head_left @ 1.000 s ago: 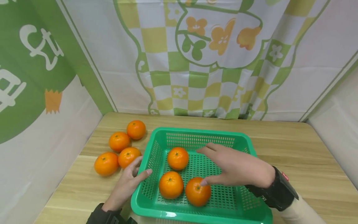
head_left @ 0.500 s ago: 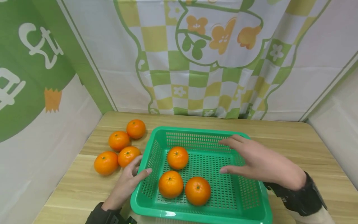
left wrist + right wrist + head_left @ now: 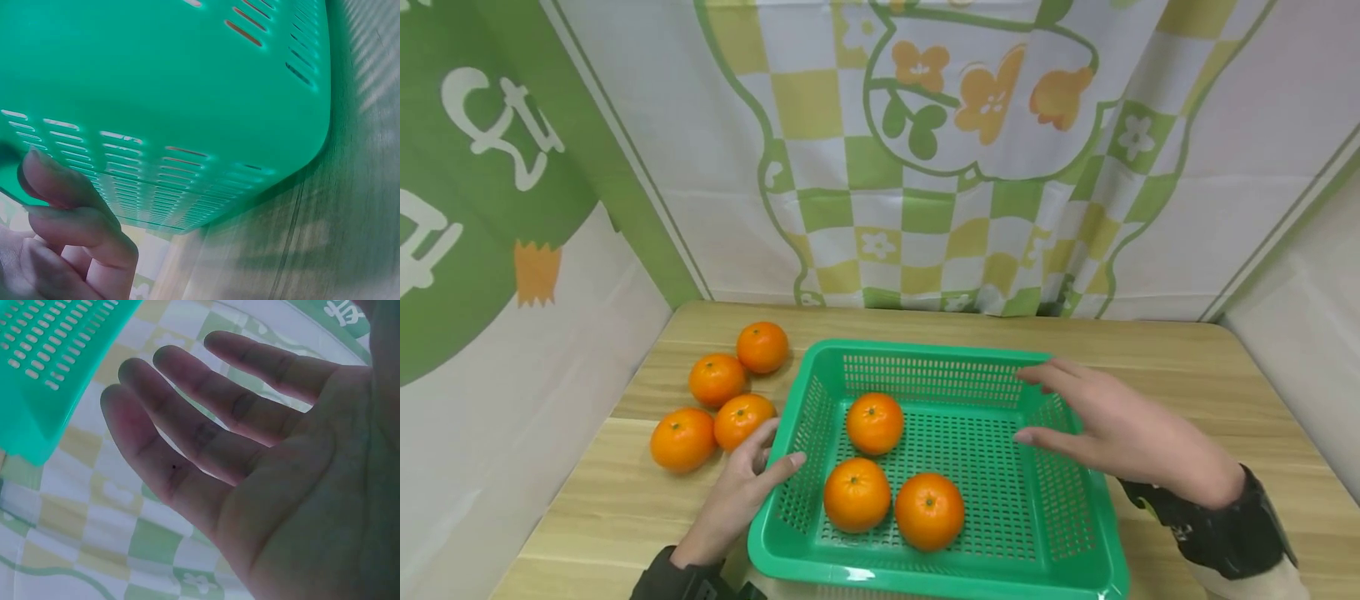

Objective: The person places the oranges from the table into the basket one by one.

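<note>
In the head view a green plastic basket (image 3: 925, 571) with slotted walls stands on the table, three oranges on the left half of its floor: one at the back (image 3: 875, 423), one at the front left (image 3: 857, 495), one at the front middle (image 3: 929, 512). My left hand (image 3: 737, 483) grips the basket's left rim, thumb over the inside and fingers outside; the left wrist view has curled fingers (image 3: 81, 231) against the slotted outer wall. Above the basket's right side hangs my right hand (image 3: 1120, 425), fingers spread, holding nothing. Its bare palm (image 3: 294, 487) fills much of the right wrist view.
Several more oranges (image 3: 717, 379) lie grouped on the wooden table (image 3: 1210, 400), just left of the basket and near my left hand. Behind the table hangs a green, yellow and white checked cloth (image 3: 880, 167). Printed panels (image 3: 482, 167) close off the left side.
My right hand has moved to the right, from above the front-middle orange to the basket's right side. The left hand and the oranges have stayed in place.
</note>
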Demonstrator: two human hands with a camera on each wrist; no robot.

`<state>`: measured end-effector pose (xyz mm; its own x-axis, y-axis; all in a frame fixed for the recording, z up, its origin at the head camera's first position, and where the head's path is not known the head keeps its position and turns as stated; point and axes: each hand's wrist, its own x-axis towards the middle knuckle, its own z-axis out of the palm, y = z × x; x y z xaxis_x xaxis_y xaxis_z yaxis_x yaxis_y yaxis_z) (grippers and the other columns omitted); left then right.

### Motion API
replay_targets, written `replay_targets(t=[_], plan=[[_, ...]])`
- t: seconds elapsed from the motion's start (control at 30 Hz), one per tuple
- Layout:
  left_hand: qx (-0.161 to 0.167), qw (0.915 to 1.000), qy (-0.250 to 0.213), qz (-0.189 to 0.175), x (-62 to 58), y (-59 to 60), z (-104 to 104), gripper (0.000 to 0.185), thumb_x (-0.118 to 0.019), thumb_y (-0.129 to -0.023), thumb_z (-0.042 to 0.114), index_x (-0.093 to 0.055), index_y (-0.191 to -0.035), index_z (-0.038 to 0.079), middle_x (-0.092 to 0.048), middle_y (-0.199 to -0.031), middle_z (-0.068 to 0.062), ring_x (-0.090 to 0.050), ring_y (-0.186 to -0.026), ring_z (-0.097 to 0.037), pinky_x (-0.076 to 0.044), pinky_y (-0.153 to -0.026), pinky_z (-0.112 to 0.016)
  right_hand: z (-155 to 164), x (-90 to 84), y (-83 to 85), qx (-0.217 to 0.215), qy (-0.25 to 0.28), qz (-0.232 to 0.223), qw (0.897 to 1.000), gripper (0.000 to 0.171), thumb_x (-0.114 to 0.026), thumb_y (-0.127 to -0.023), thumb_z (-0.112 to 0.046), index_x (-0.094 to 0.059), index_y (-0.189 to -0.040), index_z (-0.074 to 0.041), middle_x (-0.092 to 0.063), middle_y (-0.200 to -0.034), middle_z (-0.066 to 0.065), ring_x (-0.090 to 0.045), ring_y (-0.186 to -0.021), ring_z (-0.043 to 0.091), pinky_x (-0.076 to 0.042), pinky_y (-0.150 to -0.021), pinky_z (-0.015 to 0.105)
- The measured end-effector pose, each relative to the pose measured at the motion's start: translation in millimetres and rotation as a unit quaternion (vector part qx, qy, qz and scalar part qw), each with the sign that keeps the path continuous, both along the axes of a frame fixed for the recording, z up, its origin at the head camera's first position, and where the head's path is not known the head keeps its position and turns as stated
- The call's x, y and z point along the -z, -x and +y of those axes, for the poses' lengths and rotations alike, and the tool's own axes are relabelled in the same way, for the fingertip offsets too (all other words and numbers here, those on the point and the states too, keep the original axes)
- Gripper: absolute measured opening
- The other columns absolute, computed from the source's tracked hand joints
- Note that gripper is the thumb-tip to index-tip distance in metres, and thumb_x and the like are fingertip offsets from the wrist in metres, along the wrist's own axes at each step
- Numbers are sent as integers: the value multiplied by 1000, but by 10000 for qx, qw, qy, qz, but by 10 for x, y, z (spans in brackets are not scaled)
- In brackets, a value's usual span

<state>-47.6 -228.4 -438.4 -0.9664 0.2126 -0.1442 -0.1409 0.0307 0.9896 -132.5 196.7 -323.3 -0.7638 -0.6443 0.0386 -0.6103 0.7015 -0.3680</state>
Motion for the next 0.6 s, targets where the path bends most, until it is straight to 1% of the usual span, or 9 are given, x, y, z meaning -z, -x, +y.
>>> replay_targets(t=[0.2,0.27,0.33,0.5,0.6], plan=[[16,10000,-20,-12,-5,-6,-5,65,-53,-110,19,-20,-161,-2,-68,-128,-35,-81,-95,-28,-68,-78,-49,67,88,36,175,110,407,9990,71,-76,-96,-45,-51,-149,-4,-58,-144,21,-62,-127,40,-59,-100,59],[-1,10000,-7,-38,-6,-4,-6,65,-53,-110,19,-20,-161,-2,-67,-129,-35,-80,-95,-28,-68,-79,-49,93,126,43,271,146,472,9984,73,-77,-96,-42,-49,-150,-2,-55,-144,22,-60,-128,41,-58,-100,60],[-15,10000,2,-76,-6,-1,-7,65,-54,-110,20,-20,-161,-1,-67,-130,-34,-80,-96,-28,-68,-79,-49,118,163,52,411,150,431,9981,76,-77,-96,-42,-46,-152,-2,-52,-146,23,-57,-130,42,-57,-101,61],[-38,9998,79,-177,-6,4,-11,66,-55,-109,22,-21,-162,2,-68,-130,-33,-80,-96,-28,-68,-80,-49,184,268,85,754,96,134,9970,83,-75,-96,-46,-40,-156,-1,-48,-148,26,-55,-131,45,-55,-101,63],[-202,9991,315,-174,-23,0,-9,64,-56,-109,23,-25,-161,3,-68,-129,-32,-80,-96,-28,-69,-78,-48,210,321,123,807,84,8,9967,85,-74,-96,-48,-38,-156,0,-47,-147,27,-57,-129,47,-56,-99,63]])
